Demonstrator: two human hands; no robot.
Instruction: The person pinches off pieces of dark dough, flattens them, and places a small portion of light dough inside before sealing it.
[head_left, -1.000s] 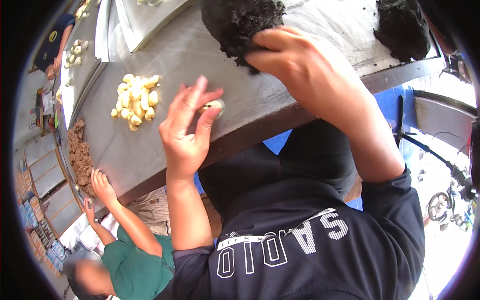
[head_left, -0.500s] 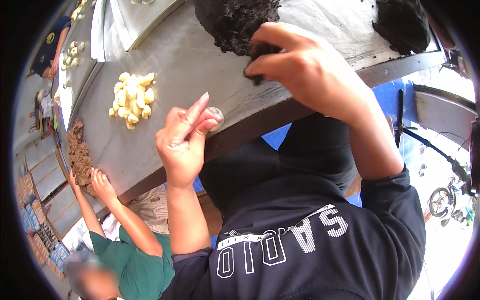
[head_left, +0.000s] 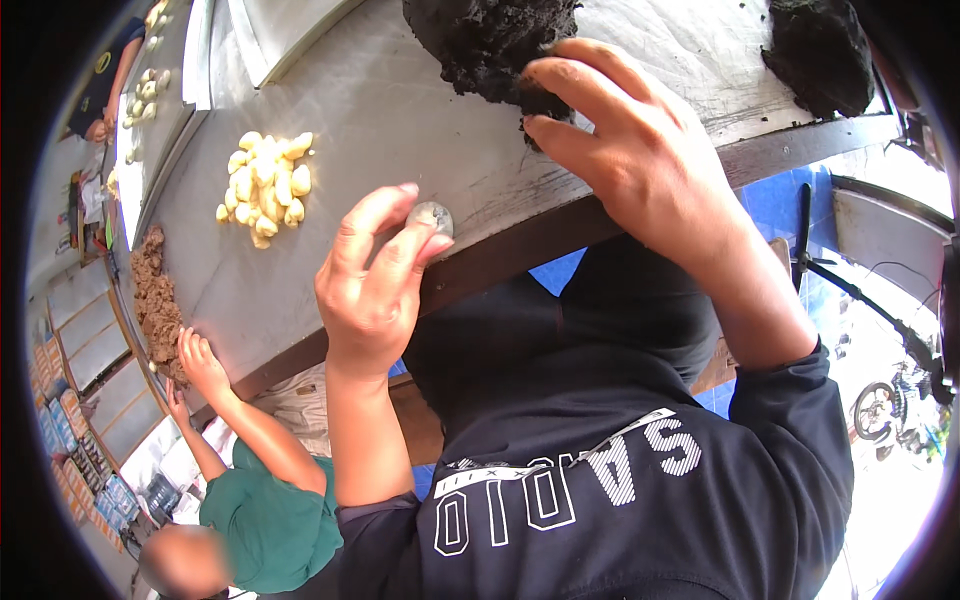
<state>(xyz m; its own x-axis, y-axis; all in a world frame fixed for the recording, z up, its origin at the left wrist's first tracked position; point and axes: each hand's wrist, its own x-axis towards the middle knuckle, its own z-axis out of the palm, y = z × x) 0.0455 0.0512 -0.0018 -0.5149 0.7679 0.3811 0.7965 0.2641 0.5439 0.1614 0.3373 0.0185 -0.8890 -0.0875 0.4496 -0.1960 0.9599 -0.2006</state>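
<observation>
My left hand (head_left: 372, 275) is at the near edge of the metal table (head_left: 370, 120). Its thumb and fingers close round a small, round, greyish see-through piece (head_left: 438, 214), with one fingertip on its face; whether it is a cup or a disc I cannot tell. Further right, my right hand (head_left: 645, 155) curls its fingers and thumb round a bit of black dough (head_left: 545, 103) beside the large black dough mass (head_left: 490, 45). Its fingertips are partly hidden by the dough. To the left of my left hand lies a pile of pale yellow lumps (head_left: 265, 185).
Another black dough mass (head_left: 820, 60) sits at the table's right end. Brown, crumbly dough (head_left: 158, 310) lies at the left end, by a co-worker's hand (head_left: 205, 368). Metal trays (head_left: 275, 35) stand at the far left. A black stand (head_left: 870, 295) is beyond the table on the right.
My right hand has shifted slightly right, its fingers less tightly curled over the black dough. The left hand's fingers have moved over the round piece, which shows more now. The co-worker's hands have shifted.
</observation>
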